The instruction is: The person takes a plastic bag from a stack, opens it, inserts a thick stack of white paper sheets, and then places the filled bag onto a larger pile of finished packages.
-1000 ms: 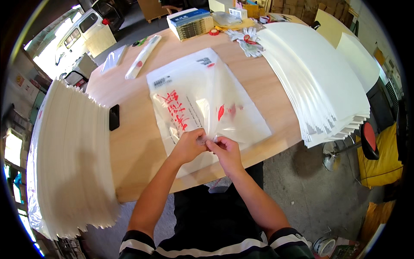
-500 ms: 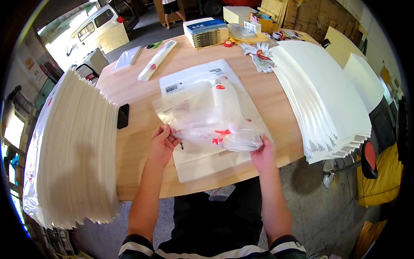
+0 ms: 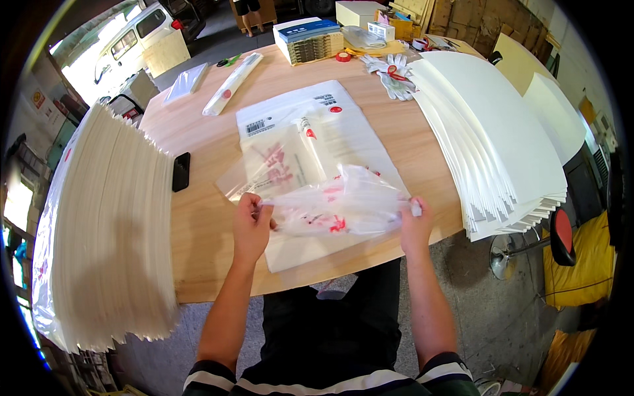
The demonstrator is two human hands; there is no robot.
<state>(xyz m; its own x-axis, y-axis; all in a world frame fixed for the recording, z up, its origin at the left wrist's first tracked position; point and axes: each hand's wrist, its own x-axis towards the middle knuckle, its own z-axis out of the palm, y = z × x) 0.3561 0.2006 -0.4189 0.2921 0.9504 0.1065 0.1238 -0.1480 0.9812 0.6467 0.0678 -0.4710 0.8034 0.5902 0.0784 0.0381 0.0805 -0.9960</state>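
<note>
A clear plastic bag (image 3: 330,210) with red print is stretched between my two hands above the table's near edge. Closed fingers of my left hand (image 3: 254,224) grip its left end. At the other end, my right hand (image 3: 415,221) pinches a bunched bit of the film. Under the bag lies a flat white packet (image 3: 290,105) with black labels, sheathed in clear film. A long roll-like white piece with a red mark sits on that packet, partly covered by the bag's film. What the bag contains, if anything, I cannot make out.
Tall stacks of white sheets stand left (image 3: 112,231) and right (image 3: 489,132). A black phone (image 3: 181,171) lies by the left stack. Farther back are a wrapped roll (image 3: 232,84), scissors (image 3: 228,61), gloves (image 3: 389,76), red tape (image 3: 343,57) and a stack of booklets (image 3: 309,43). A stool (image 3: 563,237) stands right.
My hands have drawn slightly apart, pulling the bag's near edge straighter and tauter. Its far part has dropped toward me, so more of the packet shows. The whole view has shifted slightly.
</note>
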